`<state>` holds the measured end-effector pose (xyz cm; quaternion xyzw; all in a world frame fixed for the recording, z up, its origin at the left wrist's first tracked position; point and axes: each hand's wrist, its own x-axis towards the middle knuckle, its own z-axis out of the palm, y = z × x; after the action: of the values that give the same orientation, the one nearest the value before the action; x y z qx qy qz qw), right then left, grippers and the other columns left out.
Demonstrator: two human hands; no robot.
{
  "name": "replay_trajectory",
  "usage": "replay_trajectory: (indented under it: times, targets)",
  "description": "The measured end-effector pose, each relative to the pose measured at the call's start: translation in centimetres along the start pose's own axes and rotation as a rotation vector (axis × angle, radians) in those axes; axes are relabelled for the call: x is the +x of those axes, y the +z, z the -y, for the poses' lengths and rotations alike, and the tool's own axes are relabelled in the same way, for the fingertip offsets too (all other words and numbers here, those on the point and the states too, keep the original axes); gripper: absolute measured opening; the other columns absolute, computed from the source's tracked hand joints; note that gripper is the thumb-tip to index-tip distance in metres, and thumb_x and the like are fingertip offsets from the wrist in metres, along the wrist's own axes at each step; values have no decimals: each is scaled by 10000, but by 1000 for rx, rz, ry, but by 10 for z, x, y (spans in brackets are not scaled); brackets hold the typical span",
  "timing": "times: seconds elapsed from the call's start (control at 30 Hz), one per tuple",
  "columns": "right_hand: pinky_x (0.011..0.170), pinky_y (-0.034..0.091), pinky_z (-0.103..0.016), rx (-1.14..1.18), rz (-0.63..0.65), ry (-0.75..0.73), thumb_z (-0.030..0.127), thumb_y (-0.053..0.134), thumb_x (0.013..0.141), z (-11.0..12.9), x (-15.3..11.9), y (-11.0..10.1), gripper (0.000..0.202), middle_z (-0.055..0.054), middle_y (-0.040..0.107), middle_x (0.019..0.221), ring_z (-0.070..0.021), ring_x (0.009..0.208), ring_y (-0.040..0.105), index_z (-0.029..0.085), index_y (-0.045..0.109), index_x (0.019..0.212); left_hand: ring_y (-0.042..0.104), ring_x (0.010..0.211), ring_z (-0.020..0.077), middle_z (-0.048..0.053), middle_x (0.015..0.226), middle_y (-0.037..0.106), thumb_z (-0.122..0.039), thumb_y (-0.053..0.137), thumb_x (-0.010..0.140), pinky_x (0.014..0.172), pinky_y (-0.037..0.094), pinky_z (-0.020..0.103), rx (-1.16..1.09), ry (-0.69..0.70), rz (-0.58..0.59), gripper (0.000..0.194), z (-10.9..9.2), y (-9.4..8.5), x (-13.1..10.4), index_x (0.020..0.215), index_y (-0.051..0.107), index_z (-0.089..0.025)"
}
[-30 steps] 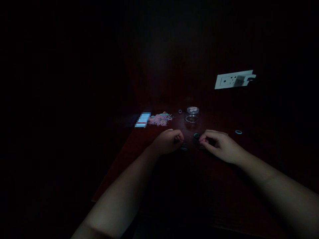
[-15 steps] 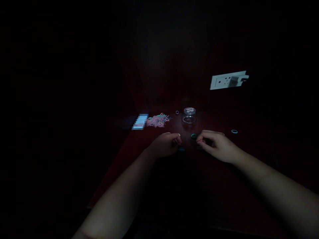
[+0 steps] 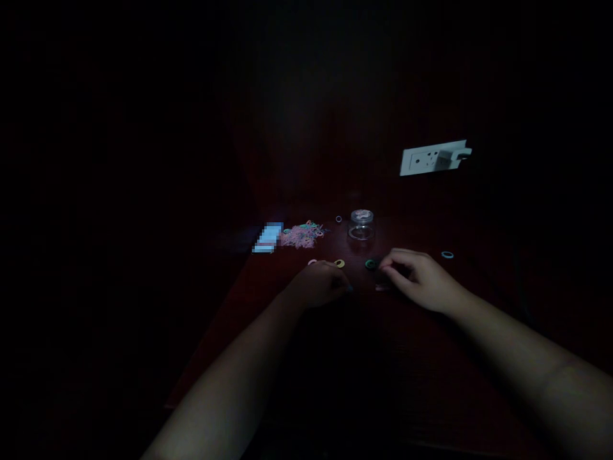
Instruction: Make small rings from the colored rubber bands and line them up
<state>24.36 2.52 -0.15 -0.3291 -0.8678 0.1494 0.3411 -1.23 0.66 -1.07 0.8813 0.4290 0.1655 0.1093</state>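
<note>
My left hand (image 3: 322, 284) is low over the dark red table, its fingers curled down onto a small blue hair tie (image 3: 350, 289) that is mostly covered. Close behind it lie a yellow hair tie (image 3: 340, 263) and a pink one (image 3: 313, 262). My right hand (image 3: 412, 276) is closed, thumb and forefinger together. Whether anything sits between those fingertips is too dark to tell. Just left of them lies a green hair tie group (image 3: 370, 264), and a pinkish hair tie (image 3: 382, 287) is on the table below.
A heap of pink, purple and green hair ties (image 3: 304, 235) lies beside a lit, blurred phone screen (image 3: 269, 237). Behind my hands stands a clear lidded jar (image 3: 361, 226). Single ties lie near the jar (image 3: 338, 219) and at right (image 3: 447, 255). A wall socket (image 3: 433, 158) holds a plug.
My left hand has moved slightly down and left onto the blue tie, uncovering the yellow and pink ones. My right fingertips have lifted slightly, and a pinkish tie now shows below them.
</note>
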Motion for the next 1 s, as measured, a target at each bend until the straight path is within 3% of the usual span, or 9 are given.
replay_trajectory:
  times: [0.33,0.7,0.9,1.0]
  targets:
    - [655,487,-331,-43,-413,203,279,471,927,-27,2,-12,176,-55,688,852,-223,754,645,214,625,872,665,904,161,-9,965,752,-294,644,863,882,465,308,3,5,3,125,1,0,0,923,743,-245]
    - [577,472,-315,-16,-513,199,339,484,940,-31,-1,-18,193,-59,672,835,-201,681,615,218,628,898,673,830,150,-11,910,756,-280,643,849,789,490,271,-33,6,-31,122,9,5,1,891,751,-239]
    - [568,453,-309,-7,-482,215,315,492,936,-29,-2,-17,170,-53,660,808,-200,680,614,216,622,892,669,892,171,2,940,753,-313,650,845,866,488,298,-3,21,-53,142,5,4,-1,919,748,-242]
    - [544,436,-304,-9,-483,222,318,485,942,-29,-2,-18,169,-47,654,796,-190,643,595,222,623,925,664,921,177,26,976,743,-302,566,894,878,494,296,14,-32,-137,206,9,-2,0,969,743,-226]
